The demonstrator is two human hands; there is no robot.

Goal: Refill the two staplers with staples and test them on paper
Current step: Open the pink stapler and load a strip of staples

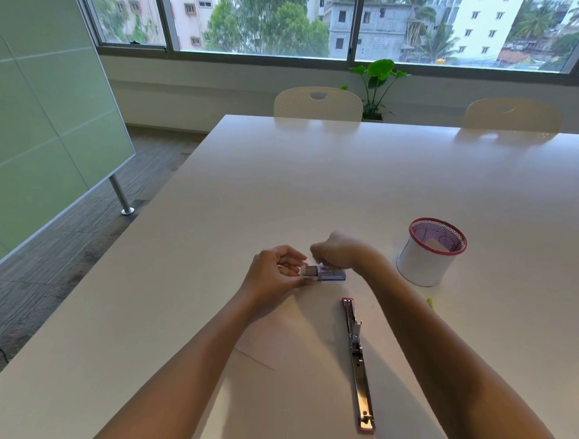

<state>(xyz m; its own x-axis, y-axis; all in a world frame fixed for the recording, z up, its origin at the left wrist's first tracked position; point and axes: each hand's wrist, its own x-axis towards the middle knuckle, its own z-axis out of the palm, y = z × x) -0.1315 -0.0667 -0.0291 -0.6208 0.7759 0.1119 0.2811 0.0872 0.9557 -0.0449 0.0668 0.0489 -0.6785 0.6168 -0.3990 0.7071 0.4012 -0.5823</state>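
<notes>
**Two hands at a staple box, an opened stapler lying nearby**

As we look down from head height over a wide white table (313, 191), we see two bare forearms reaching forward to meet near the middle of the tabletop. Between the hands lies a small staple box (327, 272), white and blue with a printed barcode, resting on the table. Our left hand (277, 273) pinches the box's left end, where a pale inner tray appears to stick out, thumb below and fingers curled above. Our right hand (341, 252) comes down on the box from above with fingers bent under; we cannot tell whether they grip the box or only press on it.

Nearer to us, just right of centre, a stapler (357, 365) lies swung fully open in one long line, bare metal along its length and red plastic at both ends. It lies apart from both hands, close to the right forearm. A sheet of white paper (276, 339) lies flat under it, barely distinct from the table.

To the right, well apart from the hands, a red mesh pen cup (429, 251) stands upright, wrapped in white paper. A small yellow object (430, 302) peeks out beside the right forearm; it is too hidden to name. Two cream chairs (318, 105) stand at the far edge, with a green plant (378, 79) and large windows behind them.
</notes>
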